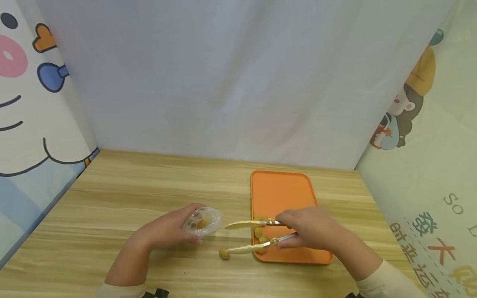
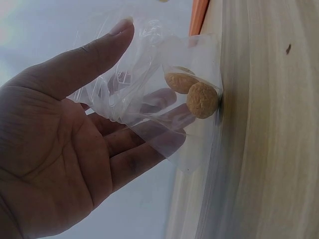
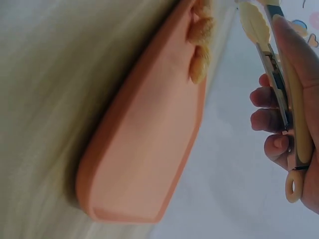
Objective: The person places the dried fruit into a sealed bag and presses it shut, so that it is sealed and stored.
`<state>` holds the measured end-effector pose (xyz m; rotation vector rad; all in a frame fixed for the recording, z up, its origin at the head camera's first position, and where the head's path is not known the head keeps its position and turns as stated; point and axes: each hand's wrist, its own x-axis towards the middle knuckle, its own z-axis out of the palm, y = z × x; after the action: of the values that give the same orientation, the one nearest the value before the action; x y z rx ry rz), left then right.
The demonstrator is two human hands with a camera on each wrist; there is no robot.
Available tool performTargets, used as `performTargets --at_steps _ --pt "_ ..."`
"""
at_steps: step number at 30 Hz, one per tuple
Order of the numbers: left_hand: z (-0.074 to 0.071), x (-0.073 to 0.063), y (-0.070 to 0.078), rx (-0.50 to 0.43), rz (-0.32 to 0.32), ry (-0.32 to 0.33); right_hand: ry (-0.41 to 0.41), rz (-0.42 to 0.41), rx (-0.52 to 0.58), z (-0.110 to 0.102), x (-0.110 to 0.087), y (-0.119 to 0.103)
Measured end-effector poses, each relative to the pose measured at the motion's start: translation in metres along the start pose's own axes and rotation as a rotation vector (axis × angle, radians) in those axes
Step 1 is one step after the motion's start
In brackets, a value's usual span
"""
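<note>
Since the work is borne by the counter (image 1: 149, 182), an orange tray (image 1: 283, 192) is laid beneath the right grip (image 1: 313, 229), apparently for easy reach. By that grip's curled fingers, tongs (image 1: 244, 224) are held with arms spread, no ball visibly pinched. A clear bag (image 1: 213, 223) is loosely clasped by the left grip (image 1: 169, 227), perhaps for steadying. Two balls (image 2: 202, 100) are contained in it; tray balls (image 1: 258, 233) are clustered left of the right grip; one loose ball (image 1: 224, 253) is seen between the grips, beside a tong tip.

Pale curtain (image 1: 208, 82) behind wood-grain table (image 1: 112, 194)
</note>
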<state>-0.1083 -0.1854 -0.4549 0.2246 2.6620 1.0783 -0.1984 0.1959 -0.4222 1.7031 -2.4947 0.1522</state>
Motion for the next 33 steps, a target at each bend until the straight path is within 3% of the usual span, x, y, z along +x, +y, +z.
performTargets --at_steps 7,14,33 --pt "-0.001 -0.002 0.001 -0.008 0.010 -0.002 -0.003 -0.072 -0.034 0.011 0.000 -0.010" --pt "-0.001 -0.003 0.001 -0.003 0.017 0.001 -0.025 -0.062 -0.070 0.018 0.001 -0.015" --pt "0.000 -0.001 0.001 -0.001 0.005 -0.013 0.077 -0.133 -0.131 0.019 0.001 -0.019"
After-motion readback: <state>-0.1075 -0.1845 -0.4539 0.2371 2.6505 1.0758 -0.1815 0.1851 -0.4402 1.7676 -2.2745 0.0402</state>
